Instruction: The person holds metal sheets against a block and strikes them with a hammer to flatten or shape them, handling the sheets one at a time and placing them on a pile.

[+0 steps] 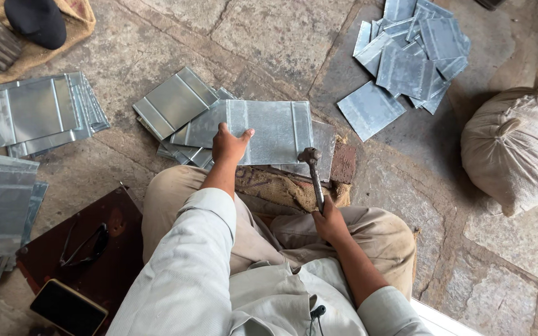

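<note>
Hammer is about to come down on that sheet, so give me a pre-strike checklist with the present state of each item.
1. Left hand on the metal sheet: ok, palm pressed on its near edge.
2. Right hand gripping the hammer: ok, closed around the handle's lower end.
3. Hammer head over the sheet: ok, it sits at the sheet's near right edge.
4. Left fingers away from the hammer head: ok, a clear stretch of sheet lies between them.
5. Sheet lying flat on its support: cannot tell, other sheets and burlap padding lie beneath.
6. Eye protection worn: cannot tell, glasses lie on the dark board.
</note>
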